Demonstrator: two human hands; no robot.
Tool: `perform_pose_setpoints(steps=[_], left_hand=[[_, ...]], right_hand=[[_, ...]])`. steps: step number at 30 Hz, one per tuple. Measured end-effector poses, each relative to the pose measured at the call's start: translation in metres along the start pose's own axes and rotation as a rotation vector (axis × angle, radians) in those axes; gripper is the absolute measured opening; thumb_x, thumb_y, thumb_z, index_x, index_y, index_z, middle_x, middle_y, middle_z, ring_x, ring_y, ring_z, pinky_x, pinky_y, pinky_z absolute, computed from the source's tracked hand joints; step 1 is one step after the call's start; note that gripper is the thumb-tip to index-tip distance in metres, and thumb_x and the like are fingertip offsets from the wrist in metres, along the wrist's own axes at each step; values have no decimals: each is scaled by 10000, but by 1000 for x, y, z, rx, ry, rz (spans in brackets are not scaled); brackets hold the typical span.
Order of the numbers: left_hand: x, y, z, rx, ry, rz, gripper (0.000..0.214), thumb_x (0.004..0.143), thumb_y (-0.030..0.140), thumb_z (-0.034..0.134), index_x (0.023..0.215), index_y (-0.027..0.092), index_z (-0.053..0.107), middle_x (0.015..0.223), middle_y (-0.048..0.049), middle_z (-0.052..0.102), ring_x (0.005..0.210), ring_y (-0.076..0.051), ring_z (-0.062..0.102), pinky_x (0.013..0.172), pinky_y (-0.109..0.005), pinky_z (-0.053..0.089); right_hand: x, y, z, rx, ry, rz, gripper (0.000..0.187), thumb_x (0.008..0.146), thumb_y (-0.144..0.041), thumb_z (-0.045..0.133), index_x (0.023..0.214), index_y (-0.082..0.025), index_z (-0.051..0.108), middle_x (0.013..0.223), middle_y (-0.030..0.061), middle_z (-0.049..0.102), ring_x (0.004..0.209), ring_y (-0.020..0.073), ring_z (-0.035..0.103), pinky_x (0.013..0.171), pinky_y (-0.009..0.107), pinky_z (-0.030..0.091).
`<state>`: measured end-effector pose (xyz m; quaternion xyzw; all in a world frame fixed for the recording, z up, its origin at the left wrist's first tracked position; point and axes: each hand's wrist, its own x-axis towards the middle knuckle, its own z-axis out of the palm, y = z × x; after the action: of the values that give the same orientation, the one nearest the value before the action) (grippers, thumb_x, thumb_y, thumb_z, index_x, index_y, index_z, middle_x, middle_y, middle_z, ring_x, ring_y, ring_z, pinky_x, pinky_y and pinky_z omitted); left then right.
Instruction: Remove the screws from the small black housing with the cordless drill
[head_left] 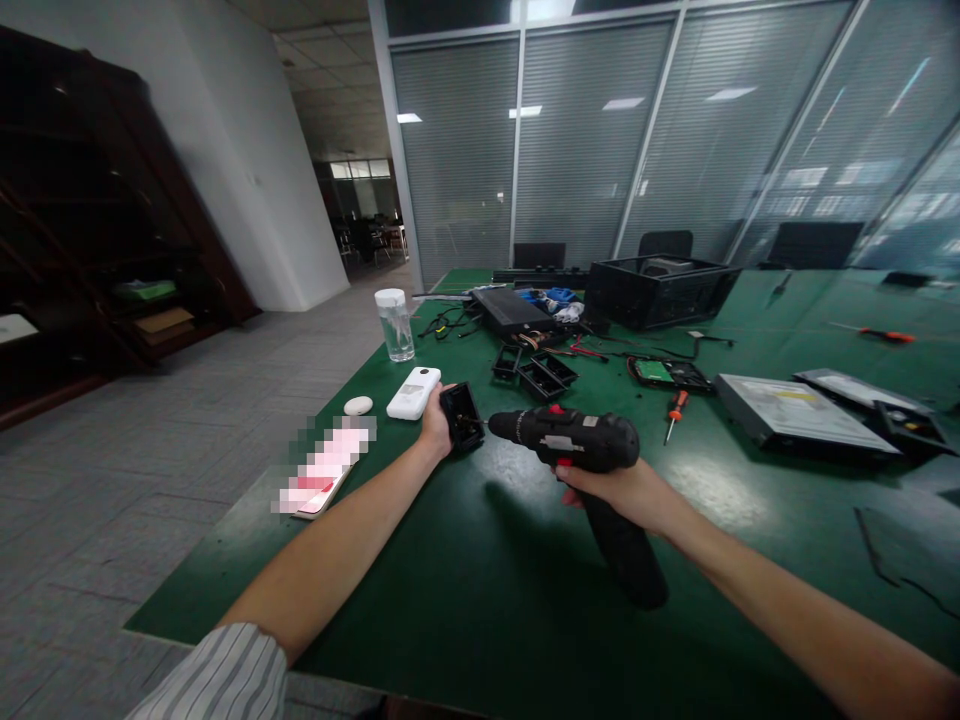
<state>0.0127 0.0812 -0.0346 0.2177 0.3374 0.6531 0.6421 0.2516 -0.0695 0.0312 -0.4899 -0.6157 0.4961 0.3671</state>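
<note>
Both hands are working over the green table (465,600): the right hand (626,492) is wrapping tight around the grip of the black drill (577,440), and the left hand (435,425) is closing its fingers around the small black bracket (462,416), holding it up on its edge against the drill's tip. That drill is looking big, heavy and hard, so the fat handle is seeming the best spot to be gripping it. Next to it, the bracket is looking light, thin and stiff plastic, probably easy to crack, so pinching its side walls gently is looking safest.
</note>
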Motion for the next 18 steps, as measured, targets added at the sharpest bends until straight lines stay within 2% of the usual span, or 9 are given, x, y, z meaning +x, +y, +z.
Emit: perform_pose_setpoints(steps=[3, 9, 13, 18], left_hand=[[0, 0, 0, -15, 8, -2, 321, 760, 475, 544, 848, 175, 615, 651, -12, 611, 538, -161, 580, 554, -286, 464], [1, 0, -1, -9, -25, -44, 355, 766, 500, 521, 902, 183, 601, 651, -21, 610, 544, -192, 599, 542, -321, 477], [-1, 1, 0, -4, -54, -70, 398, 773, 519, 494, 943, 171, 585, 639, -39, 610, 552, -223, 616, 534, -347, 484], [-2, 2, 1, 6, -62, -70, 413, 782, 527, 482, 965, 168, 575, 653, -48, 618, 550, -225, 619, 523, -348, 486]], right_hand=[[-2, -4, 1, -119, 30, -68, 359, 752, -401, 666, 1051, -218, 590, 783, 5, 657, 599, 166, 643, 550, 283, 512], [-10, -12, 5, -441, 199, -115, 293, 780, -387, 605, 1011, -210, 637, 719, 1, 664, 639, 179, 622, 586, 285, 476], [-15, -15, 8, -504, 193, -130, 258, 783, -395, 587, 937, -199, 653, 709, 4, 667, 640, 180, 610, 569, 275, 457], [-13, -13, 5, -448, 164, -116, 266, 808, -394, 565, 986, -207, 629, 660, -10, 648, 603, 169, 605, 557, 275, 455]])
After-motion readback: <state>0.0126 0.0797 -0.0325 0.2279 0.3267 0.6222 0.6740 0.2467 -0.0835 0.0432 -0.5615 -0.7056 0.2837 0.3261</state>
